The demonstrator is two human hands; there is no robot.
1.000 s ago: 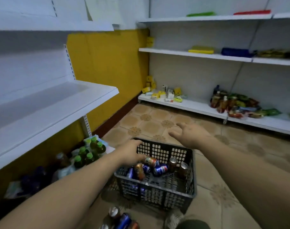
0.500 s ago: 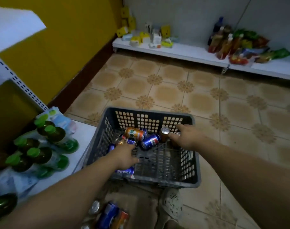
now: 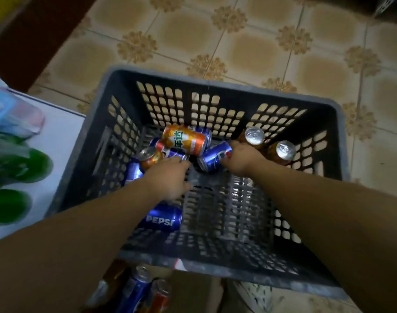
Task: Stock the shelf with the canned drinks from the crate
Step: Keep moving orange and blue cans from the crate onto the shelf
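Reaching into crate (image 3: 324, 141), left hand (image 3: 168, 177) grip unclear, right hand (image 3: 242, 159) clasping blue can (image 3: 212, 158), near floor bare

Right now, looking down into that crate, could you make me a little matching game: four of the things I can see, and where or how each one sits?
Things:
1. orange can
2. can with PEPSI lettering
3. two amber cans
4. green bottles

Places or states:
A. standing upright by the crate's right wall
B. outside the crate, on the white surface at left
C. lying on its side atop the pile
D. lying on the crate floor, partly under the left forearm

Pairs: 1-C, 2-D, 3-A, 4-B
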